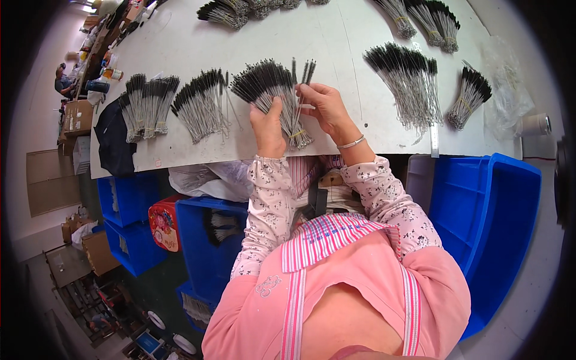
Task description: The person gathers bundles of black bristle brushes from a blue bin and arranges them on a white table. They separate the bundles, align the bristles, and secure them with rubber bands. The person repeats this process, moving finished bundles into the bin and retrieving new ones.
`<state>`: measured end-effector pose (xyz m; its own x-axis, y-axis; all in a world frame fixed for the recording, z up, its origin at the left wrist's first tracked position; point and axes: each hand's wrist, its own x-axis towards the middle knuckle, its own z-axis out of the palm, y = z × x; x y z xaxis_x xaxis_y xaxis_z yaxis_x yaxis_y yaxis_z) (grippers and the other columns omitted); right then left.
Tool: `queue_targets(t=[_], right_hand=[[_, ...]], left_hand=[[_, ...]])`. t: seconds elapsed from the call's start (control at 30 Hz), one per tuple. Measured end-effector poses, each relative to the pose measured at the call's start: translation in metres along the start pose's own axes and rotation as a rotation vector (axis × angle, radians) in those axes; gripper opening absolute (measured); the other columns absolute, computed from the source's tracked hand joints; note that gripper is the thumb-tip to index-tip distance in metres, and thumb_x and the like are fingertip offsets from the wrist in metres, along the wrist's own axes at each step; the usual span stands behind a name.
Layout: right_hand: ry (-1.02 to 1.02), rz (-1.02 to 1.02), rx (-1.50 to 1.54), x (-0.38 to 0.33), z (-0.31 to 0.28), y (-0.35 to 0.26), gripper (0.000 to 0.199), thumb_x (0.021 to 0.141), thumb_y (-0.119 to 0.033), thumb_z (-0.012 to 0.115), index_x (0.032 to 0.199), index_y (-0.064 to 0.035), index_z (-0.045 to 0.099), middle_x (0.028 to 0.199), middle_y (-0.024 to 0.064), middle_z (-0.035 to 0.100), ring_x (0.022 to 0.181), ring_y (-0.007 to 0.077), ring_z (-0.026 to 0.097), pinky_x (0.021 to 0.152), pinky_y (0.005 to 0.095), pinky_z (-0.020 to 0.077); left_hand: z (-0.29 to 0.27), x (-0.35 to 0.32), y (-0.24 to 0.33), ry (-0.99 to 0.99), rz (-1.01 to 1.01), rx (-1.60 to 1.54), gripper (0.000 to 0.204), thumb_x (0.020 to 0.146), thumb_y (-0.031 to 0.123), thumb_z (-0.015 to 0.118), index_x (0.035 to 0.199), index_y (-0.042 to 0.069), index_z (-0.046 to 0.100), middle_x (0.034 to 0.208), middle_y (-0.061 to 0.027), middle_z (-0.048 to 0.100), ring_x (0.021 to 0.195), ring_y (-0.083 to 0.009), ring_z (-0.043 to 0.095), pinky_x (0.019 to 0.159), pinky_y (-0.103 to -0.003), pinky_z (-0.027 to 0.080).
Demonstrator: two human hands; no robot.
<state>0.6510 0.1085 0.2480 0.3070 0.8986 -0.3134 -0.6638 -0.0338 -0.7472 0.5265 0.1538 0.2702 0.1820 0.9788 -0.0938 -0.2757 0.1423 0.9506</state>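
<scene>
The left hand (267, 129) is closed around the wire stems of a fanned bundle of thin wire brushes with black bristle tips (267, 90), and it holds this bundle just above the near part of the white work table (336, 42). The right hand (326, 108) has its fingers pinched on a few single brushes of the same kind (306, 75), which stand upright just beside the bundle on its right. A yellow rubber band (296, 134) sits around the lower stems of the bundle.

As far as I can judge, much of the work is already done. Several finished bundles lie on the table: two to the left of the held bundle (174, 108), a big fan to its right (405, 84), a smaller one further right (471, 96), and more along the far edge (429, 21). The bundle in hand seems not yet complete, because loose brushes are at its side.

About packages: a crumpled clear plastic bag (507, 90) lies at the right end of the table. Below the table edge stand blue plastic bins (480, 216), one large on the right of the person, others on the left (129, 201). A red tin with flower pattern (163, 223) stands between the left bins. Brown cardboard boxes (77, 117) are far left of the table. Labels are too small to tell.
</scene>
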Motion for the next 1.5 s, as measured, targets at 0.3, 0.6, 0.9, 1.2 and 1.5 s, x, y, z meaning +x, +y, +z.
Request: queue_targets(t=[0.3,0.6,0.9,1.2,1.5], right_hand=[[-0.089,0.044,0.071,-0.003,-0.004,-0.008,0.017,0.089,-0.02,0.064,0.092,-0.0039,0.065,0.09,0.0056,0.068,0.078,0.0127,0.063,0.069,0.029,0.0515],[-0.053,-0.005,0.062,-0.001,0.001,-0.004,0.015,0.088,-0.017,0.064,0.089,-0.0024,0.063,0.087,0.008,0.068,0.072,0.0129,0.065,0.061,0.0244,0.0512],[0.004,0.029,0.035,-0.002,0.014,-0.004,0.027,0.081,-0.027,0.073,0.086,-0.0035,0.062,0.075,0.0022,0.063,0.055,0.0068,0.052,0.05,0.0206,0.043],[-0.044,-0.055,-0.097,0.001,0.016,0.0,0.021,0.08,-0.02,0.073,0.09,-0.0051,0.062,0.071,-0.0032,0.057,0.059,0.0064,0.053,0.052,0.021,0.0431],[-0.038,-0.1,0.319,-0.001,0.001,0.0,0.018,0.085,-0.013,0.068,0.098,-0.0062,0.059,0.079,0.0003,0.063,0.07,0.0099,0.059,0.064,0.0233,0.0474]], left_hand=[[-0.01,0.005,0.001,-0.067,-0.061,-0.063,0.025,0.084,0.0,0.063,0.108,-0.001,0.054,0.098,-0.0092,0.066,0.086,-0.0162,0.063,0.08,-0.029,0.05],[-0.019,0.008,0.001,-0.081,-0.142,-0.183,0.025,0.083,-0.001,0.063,0.107,-0.001,0.055,0.097,-0.0103,0.066,0.087,-0.0177,0.064,0.079,-0.031,0.052],[-0.021,0.007,0.004,-0.11,-0.152,-0.204,0.02,0.085,0.001,0.061,0.104,-0.001,0.059,0.1,-0.0121,0.066,0.09,-0.0201,0.064,0.082,-0.033,0.052],[-0.002,-0.004,0.015,-0.147,0.074,0.13,0.023,0.08,-0.001,0.062,0.103,-0.003,0.058,0.096,-0.0074,0.066,0.083,-0.0121,0.062,0.073,-0.028,0.05],[0.025,0.017,0.019,-0.348,-0.046,0.25,0.027,0.078,-0.007,0.063,0.104,-0.004,0.06,0.096,-0.0093,0.067,0.081,-0.0155,0.065,0.073,-0.027,0.053]])
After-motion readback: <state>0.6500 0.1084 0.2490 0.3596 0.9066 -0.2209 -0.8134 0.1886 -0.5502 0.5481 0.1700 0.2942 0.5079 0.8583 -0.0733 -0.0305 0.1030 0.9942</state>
